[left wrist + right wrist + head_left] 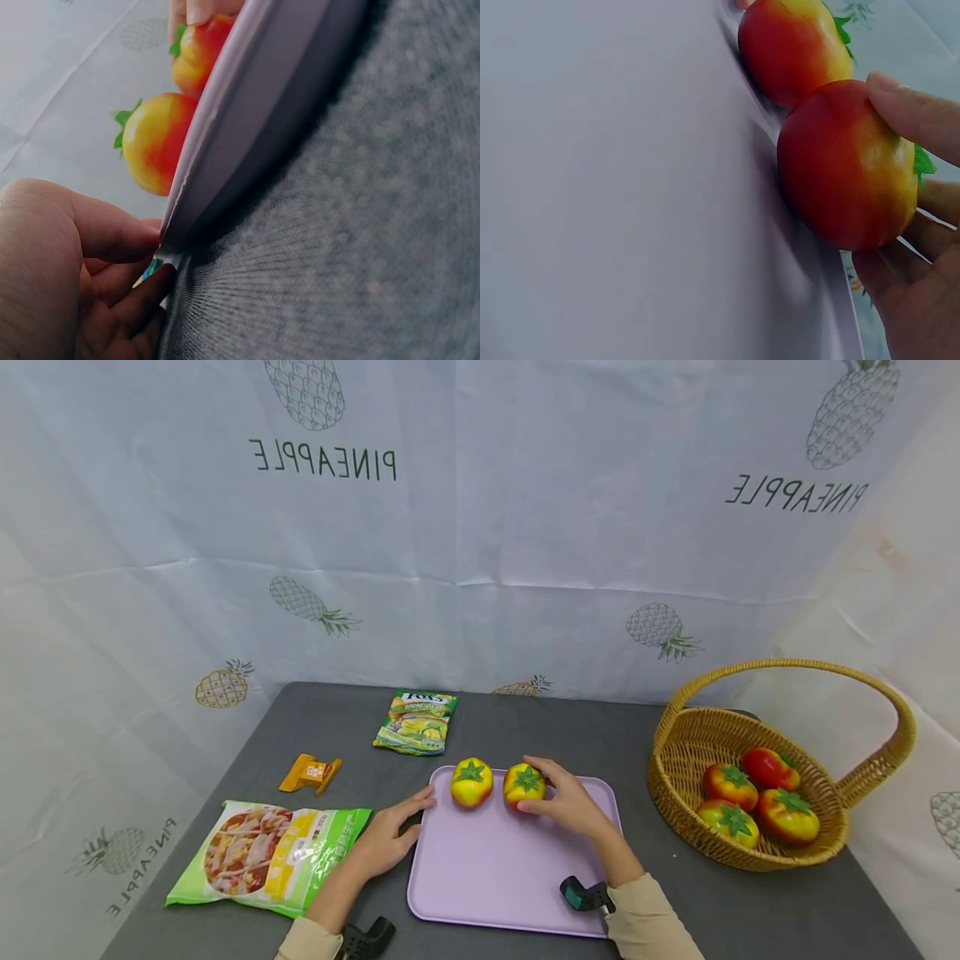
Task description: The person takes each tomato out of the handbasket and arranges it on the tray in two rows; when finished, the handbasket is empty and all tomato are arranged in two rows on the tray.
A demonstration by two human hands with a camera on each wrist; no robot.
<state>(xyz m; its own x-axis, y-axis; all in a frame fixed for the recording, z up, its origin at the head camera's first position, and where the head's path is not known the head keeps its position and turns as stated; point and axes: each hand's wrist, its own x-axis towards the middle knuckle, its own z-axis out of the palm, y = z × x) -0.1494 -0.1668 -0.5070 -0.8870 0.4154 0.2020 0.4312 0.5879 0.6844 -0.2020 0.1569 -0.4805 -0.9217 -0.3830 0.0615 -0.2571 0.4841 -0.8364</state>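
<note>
A person is working at a grey table (525,727) draped in front of a pineapple-print backdrop. The right hand (566,802) is curling its fingers and thumb around a yellow-red toy tomato (523,783) that is sitting on the far part of a lilac tray (495,868); the close view from that wrist is showing the thumb (915,112) pressing on top of the fruit and the fingers wrapping beneath, a grip that looks suited to setting it down or lifting it. A second tomato (471,782) is resting just beside it, near the tray's far rim, leaf cap upward. The left hand (386,839) is pinching the tray's left edge, thumb (112,229) above the rim and fingers below, apparently steadying the tray against sliding. A wicker basket (750,852) to the right is holding four more tomatoes. A large snack bag (266,856), a small green packet (416,720) and an orange clip (309,772) are lying on the left part of the table.
</note>
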